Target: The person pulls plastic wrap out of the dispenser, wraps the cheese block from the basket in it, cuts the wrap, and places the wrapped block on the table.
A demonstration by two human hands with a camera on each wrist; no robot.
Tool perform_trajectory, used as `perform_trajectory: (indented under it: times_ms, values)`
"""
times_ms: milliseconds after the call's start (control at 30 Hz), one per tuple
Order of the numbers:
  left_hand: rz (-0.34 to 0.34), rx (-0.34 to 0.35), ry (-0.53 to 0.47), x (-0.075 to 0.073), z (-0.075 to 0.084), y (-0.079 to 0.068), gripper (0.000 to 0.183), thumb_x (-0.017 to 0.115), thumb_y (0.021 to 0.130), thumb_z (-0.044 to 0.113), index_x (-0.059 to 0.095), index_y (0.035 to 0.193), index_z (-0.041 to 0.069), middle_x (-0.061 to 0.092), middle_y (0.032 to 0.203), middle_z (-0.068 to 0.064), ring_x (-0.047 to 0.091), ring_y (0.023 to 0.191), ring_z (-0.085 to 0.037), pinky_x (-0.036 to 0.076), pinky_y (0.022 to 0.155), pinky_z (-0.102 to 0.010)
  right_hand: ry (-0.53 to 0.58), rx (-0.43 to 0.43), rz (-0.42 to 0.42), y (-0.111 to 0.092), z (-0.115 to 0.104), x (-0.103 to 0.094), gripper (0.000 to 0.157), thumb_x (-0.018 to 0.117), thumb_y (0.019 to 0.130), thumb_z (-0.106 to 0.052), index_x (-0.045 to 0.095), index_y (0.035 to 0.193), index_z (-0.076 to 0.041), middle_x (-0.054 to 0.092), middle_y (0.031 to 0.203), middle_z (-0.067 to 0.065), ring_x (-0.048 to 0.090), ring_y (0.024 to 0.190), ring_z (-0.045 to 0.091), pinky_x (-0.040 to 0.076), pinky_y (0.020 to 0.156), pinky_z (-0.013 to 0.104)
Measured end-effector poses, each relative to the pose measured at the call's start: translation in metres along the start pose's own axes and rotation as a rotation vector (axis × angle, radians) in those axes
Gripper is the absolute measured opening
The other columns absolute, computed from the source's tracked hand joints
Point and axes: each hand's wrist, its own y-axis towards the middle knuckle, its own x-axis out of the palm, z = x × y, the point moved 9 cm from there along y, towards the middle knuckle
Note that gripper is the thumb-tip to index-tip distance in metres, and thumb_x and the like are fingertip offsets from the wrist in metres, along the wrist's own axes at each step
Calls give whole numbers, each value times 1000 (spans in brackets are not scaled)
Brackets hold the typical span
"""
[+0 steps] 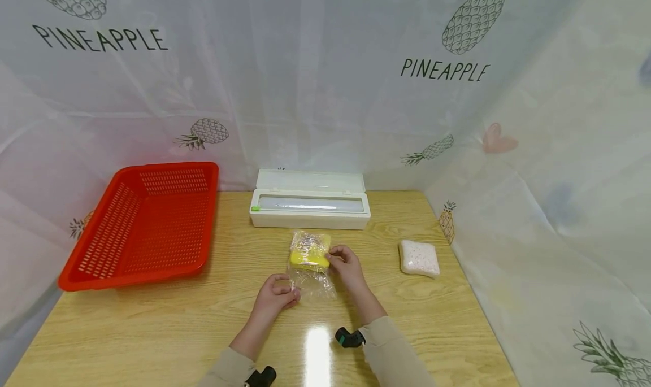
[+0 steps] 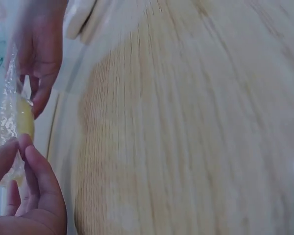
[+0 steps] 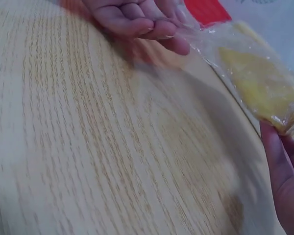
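A yellow sponge (image 1: 310,258), partly wrapped in clear plastic film (image 1: 315,284), is between both hands near the middle of the table. My right hand (image 1: 348,267) grips its right side, thumb and fingers on the wrapped edge. The left hand (image 1: 274,298) pinches the loose film at its near left corner; in the left wrist view its thumb and forefinger meet at the film. The film hangs wrinkled below the sponge toward me. Seen from the right wrist, the yellow sponge (image 3: 262,83) shows through the film, which stretches across to the left fingers.
Behind the hands stands a white cling film dispenser (image 1: 310,221) with its lid raised and a roll inside. A red plastic basket (image 1: 203,246) sits at the left. To the right lies a pale speckled sponge (image 1: 419,258). A pineapple-print curtain (image 1: 315,93) surrounds the wooden table (image 1: 203,319).
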Motion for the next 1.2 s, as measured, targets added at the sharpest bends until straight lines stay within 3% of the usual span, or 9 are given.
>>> perform_trajectory:
  times_ms: [200,333,467,633,800,900,1033,1200]
  values:
    - [36,22,86,-4,4,-3,36,69,82,-13,48,110,-8,65,80,-16,69,75,-26,58,70,-34,44,45,71,5,4,-8,18,66,90,1,57,103,10,61,96,6,59,77,13,55,66,25]
    - [27,40,124,-4,5,-3,27,70,82,-12,52,102,-9,64,78,-12,67,73,-23,57,67,-31,83,77,64,5,3,-9,22,63,91,5,53,107,16,60,99,10,58,81,14,57,71,32]
    - [-35,42,142,-2,1,-1,25,68,83,-13,57,105,-12,64,79,-14,67,74,-21,57,68,-31,46,88,23,-2,-7,-3,25,59,94,3,53,112,18,60,103,15,58,84,16,56,78,38]
    - [-125,40,173,-1,-3,3,32,68,83,-12,58,113,-13,64,82,-16,68,76,-21,58,69,-32,-49,51,-62,-15,-17,2,33,59,95,-2,54,125,13,59,121,23,60,102,22,51,90,35]
    - [-177,12,157,-1,-3,5,31,67,85,-11,59,115,-16,63,86,-17,68,79,-22,58,72,-32,-23,42,-119,-23,-7,0,43,58,95,1,45,133,14,51,132,32,57,114,33,51,91,34]
    - [-189,-13,126,-1,-5,6,31,65,86,-11,59,116,-18,62,88,-19,68,81,-21,57,75,-33,39,69,-133,-29,11,-1,49,58,95,1,37,137,14,47,132,35,58,111,34,53,87,36]
    - [-186,-26,125,-2,-7,5,31,65,86,-11,59,115,-19,63,89,-16,68,81,-19,57,76,-31,-21,66,-161,-42,26,1,54,61,94,-1,32,138,11,59,119,30,64,96,25,55,78,31]
    - [-190,-25,125,-3,-8,5,28,62,89,-10,58,114,-22,68,92,-18,69,82,-19,57,77,-31,-157,48,-186,-67,0,11,51,68,89,0,39,129,11,68,91,19,61,72,21,51,62,27]
